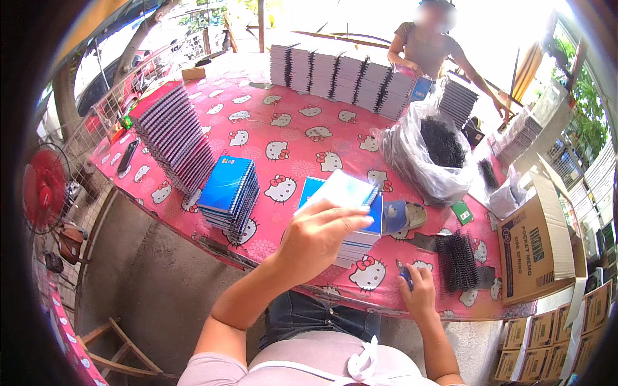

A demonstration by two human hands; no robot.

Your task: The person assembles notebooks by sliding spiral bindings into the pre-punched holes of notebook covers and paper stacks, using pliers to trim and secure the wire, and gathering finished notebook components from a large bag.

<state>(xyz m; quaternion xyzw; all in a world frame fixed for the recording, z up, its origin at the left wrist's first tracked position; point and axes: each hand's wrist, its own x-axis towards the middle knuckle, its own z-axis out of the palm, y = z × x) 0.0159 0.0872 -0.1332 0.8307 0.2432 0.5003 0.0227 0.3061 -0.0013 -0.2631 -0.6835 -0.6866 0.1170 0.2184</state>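
Observation:
My left hand (322,235) reaches over a stack of blue-covered notebooks (360,248) at the table's near middle. Its fingers are closed on a spiral notebook (344,190), tilted above the stack, with its white side up and its coil at the right. My right hand (421,288) rests low on the table, right of the stack. In its fingers is a small blue-handled tool that looks like pliers (405,275); the palm hides part of it. Beside this hand lies a bundle of black spiral coils (457,260).
Blue spiral notebooks (226,186) and a tall notebook pile (170,135) stand left. Notebook stacks (341,74) line the back. A plastic bag (418,157) of black coils and an open cardboard box (537,238) are at right. Another person (434,48) stands across the table (257,119).

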